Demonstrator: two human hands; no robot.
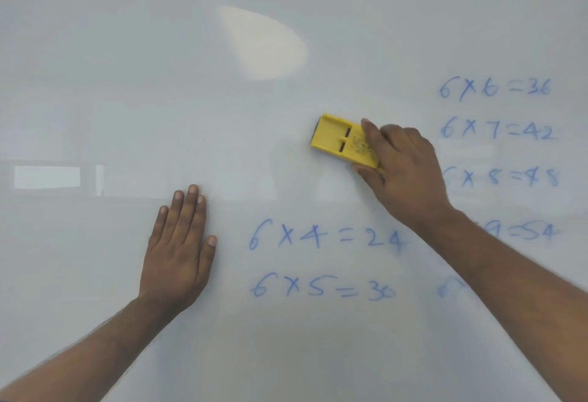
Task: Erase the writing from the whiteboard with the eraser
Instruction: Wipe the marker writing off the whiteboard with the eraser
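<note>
The whiteboard (127, 83) fills the whole view. My right hand (404, 166) grips a yellow eraser (340, 139) and presses it flat on the board, above the blue lines "6x4=24" (324, 237) and "6x5=30" (321, 288). A second column of blue sums (496, 131) runs down the right side; my right forearm covers parts of its lower lines. My left hand (179, 248) lies flat on the board, fingers together, left of the writing and holding nothing.
The board's left half and top carry no writing. A bright light reflection (264, 43) shows near the top centre and pale window reflections (47, 177) at the left.
</note>
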